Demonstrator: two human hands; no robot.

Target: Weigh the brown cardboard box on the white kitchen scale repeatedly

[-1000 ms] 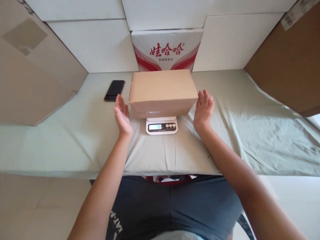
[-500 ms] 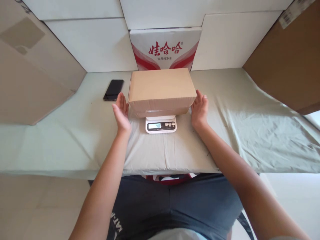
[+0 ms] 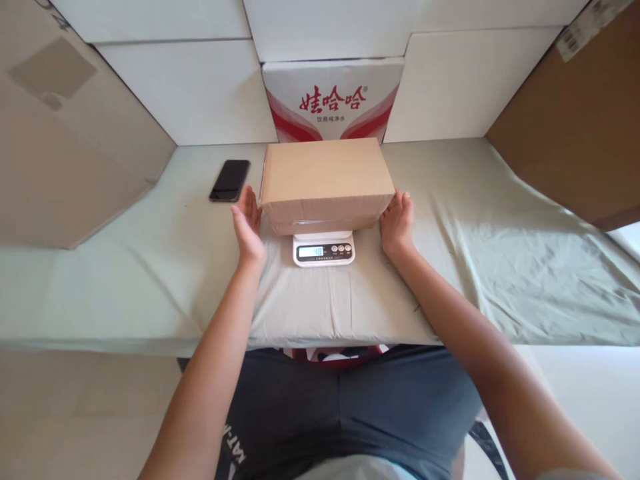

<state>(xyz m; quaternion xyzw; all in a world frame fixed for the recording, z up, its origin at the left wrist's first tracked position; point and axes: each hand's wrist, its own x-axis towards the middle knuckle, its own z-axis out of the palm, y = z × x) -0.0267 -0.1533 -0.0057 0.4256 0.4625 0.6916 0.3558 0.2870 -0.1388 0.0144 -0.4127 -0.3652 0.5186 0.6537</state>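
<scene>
A plain brown cardboard box [image 3: 327,173] rests on a white digital kitchen scale [image 3: 324,261], covering most of its platform. The scale's lit display reads 48, with three round buttons beside it. My left hand [image 3: 249,225] is upright at the box's left side, fingers stretched out and holding nothing. On the other side, my right hand [image 3: 399,223] stands close against the box's right end, fingers extended and partly hidden behind the box corner. Whether either hand touches the cardboard I cannot tell.
A black smartphone [image 3: 230,180] lies left of the box on the green cloth [image 3: 130,287]. Behind stands a white carton with red lettering [image 3: 333,100] among white panels. Large cardboard boxes flank the table at left [image 3: 75,147] and right [image 3: 575,127].
Both hands have drawn slightly inward toward the box's sides. The box stays on the scale, and the display still reads 48. The view has shifted slightly.
</scene>
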